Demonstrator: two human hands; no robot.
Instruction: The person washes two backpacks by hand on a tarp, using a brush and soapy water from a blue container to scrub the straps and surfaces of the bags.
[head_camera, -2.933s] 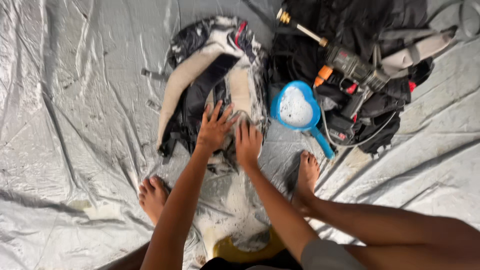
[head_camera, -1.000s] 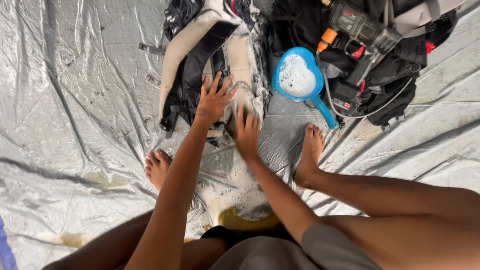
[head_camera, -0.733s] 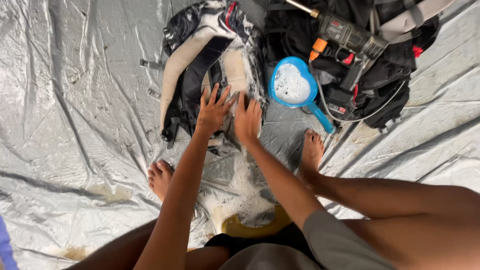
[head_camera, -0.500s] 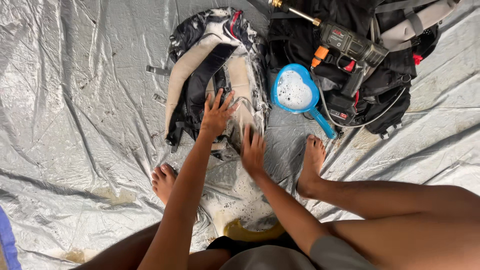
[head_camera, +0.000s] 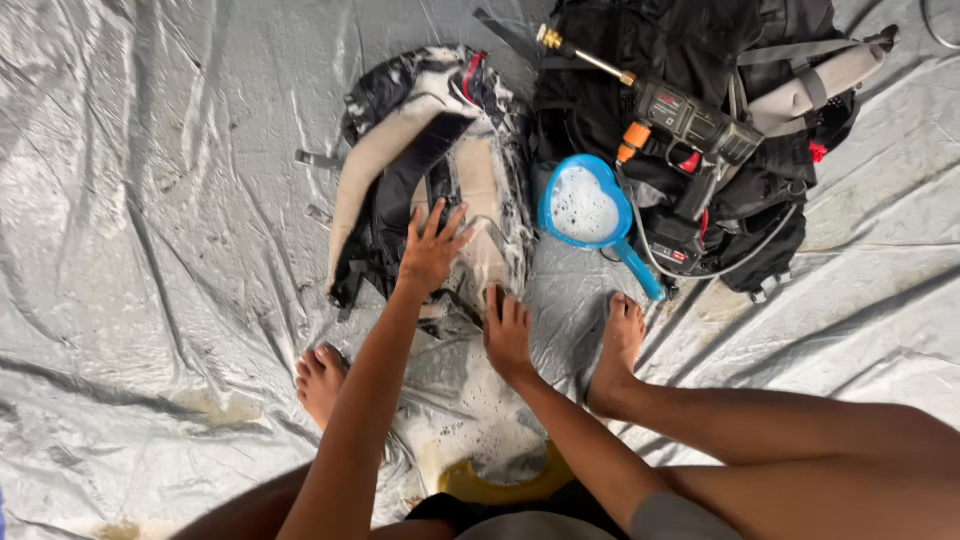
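A soapy black and beige backpack (head_camera: 430, 170) lies straps-up on a wet grey plastic sheet (head_camera: 150, 200). My left hand (head_camera: 432, 248) rests flat on the backpack's lower part, fingers spread. My right hand (head_camera: 508, 332) lies flat on the sheet at the backpack's bottom edge, fingers together, holding nothing. My bare left foot (head_camera: 320, 380) and right foot (head_camera: 622, 345) stand on the sheet to either side of my arms.
A blue heart-shaped scoop (head_camera: 588, 212) full of foam sits right of the backpack. Behind it a handheld spray gun (head_camera: 690, 125) with a brass nozzle and hose lies on a second black backpack (head_camera: 700, 70). A yellow stool edge (head_camera: 500, 488) shows under me.
My right hand has slid off the backpack toward me, down onto the sheet. My left hand stays on the backpack. The view has shifted a little.
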